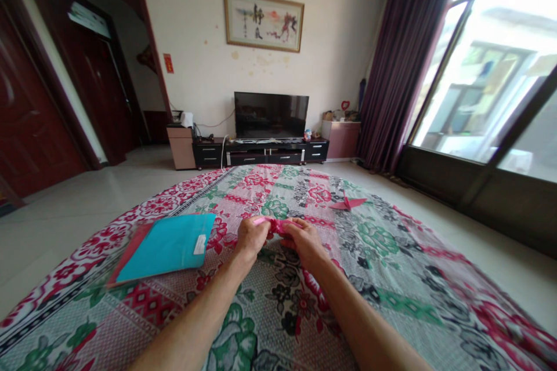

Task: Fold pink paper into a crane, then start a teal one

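Note:
A small folded piece of pink paper [275, 225] is stretched between my two hands, just above the patterned cloth. My left hand [252, 239] pinches its left end with thumb and fingers. On the other end, my right hand [303, 240] has its thumb on top and fingers curled beneath. The fingers partly cover the paper, so its full shape is hidden. Farther off to the right, a folded pink paper crane [349, 203] rests on the cloth. Left of my hands lies a stack of blue paper [167, 248] in a clear sleeve with a white label, red paper showing under it.
A floral cloth [237, 330] covers the round table, its curved far edge in front of me. Beyond it stand a low black TV cabinet [285, 157] with a television [272, 117]. A window and purple curtain [389, 69] are on the right, doors on the left.

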A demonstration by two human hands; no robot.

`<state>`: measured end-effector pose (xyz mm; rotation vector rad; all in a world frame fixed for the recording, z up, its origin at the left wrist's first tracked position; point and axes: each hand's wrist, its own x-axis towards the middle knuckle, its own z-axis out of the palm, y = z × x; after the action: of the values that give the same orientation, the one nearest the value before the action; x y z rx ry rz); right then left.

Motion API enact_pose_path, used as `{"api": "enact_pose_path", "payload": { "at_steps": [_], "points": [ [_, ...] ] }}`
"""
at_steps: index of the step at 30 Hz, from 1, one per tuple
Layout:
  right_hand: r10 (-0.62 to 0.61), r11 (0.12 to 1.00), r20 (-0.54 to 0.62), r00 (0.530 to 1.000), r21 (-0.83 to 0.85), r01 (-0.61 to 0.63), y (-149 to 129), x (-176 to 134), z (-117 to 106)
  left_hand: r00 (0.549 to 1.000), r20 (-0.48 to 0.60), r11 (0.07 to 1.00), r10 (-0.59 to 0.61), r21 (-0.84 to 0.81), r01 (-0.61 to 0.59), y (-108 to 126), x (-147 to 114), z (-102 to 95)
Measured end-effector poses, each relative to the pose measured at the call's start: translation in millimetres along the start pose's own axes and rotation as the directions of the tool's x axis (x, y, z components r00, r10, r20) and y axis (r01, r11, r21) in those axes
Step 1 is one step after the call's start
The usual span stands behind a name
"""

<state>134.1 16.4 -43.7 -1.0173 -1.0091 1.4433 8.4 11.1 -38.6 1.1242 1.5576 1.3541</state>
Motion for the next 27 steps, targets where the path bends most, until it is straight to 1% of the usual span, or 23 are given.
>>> {"api": "enact_pose_path", "payload": {
  "at_steps": [3, 5, 7, 12, 15, 20, 23, 27],
  "points": [
    [0.004, 1.0, -0.013, 1.0, -0.003, -0.004, -2.0, -1.9, 1.9, 0.998, -0.001, 0.997, 0.057, 0.045, -0.057, -3.3, 2.7, -1.2],
    [0.011, 1.0, -0.015, 1.0, 0.0, -0.011, -3.1, -2.7, 2.5, 0.997, 0.007, 0.997, 0.073, 0.032, -0.073, -4.2, 3.1, -1.5],
    [0.019, 1.0, -0.012, 1.0, 0.008, -0.019, -3.4, -2.8, 2.2, 0.999, 0.008, 0.999, 0.049, -0.007, -0.049, -3.3, 2.2, -1.2],
    [0.024, 0.999, 0.018, 1.0, 0.035, -0.024, -1.5, -0.5, -0.4, 0.998, 0.008, 0.995, -0.06, -0.08, 0.061, 3.7, -2.4, -0.1],
    [0.024, 0.999, 0.026, 0.999, 0.042, -0.025, -0.6, 0.4, -1.0, 0.997, -0.002, 0.995, -0.071, -0.068, 0.071, 5.8, -3.2, 0.1],
    [0.024, 0.999, 0.018, 1.0, 0.029, -0.025, -0.9, -0.5, -0.3, 0.997, 0.015, 0.994, -0.075, -0.077, 0.076, 5.2, -3.3, 0.3],
    [0.031, 0.999, 0.017, 0.999, 0.034, -0.031, -1.1, -0.3, -0.3, 0.993, 0.021, 0.986, -0.114, -0.117, 0.116, 5.8, -4.7, 0.1],
    [0.055, 0.996, 0.044, 0.997, 0.065, -0.058, -1.8, 1.2, -1.2, 0.986, 0.055, 0.968, -0.157, -0.19, 0.165, 6.6, -5.6, -0.9]
  ]
}}
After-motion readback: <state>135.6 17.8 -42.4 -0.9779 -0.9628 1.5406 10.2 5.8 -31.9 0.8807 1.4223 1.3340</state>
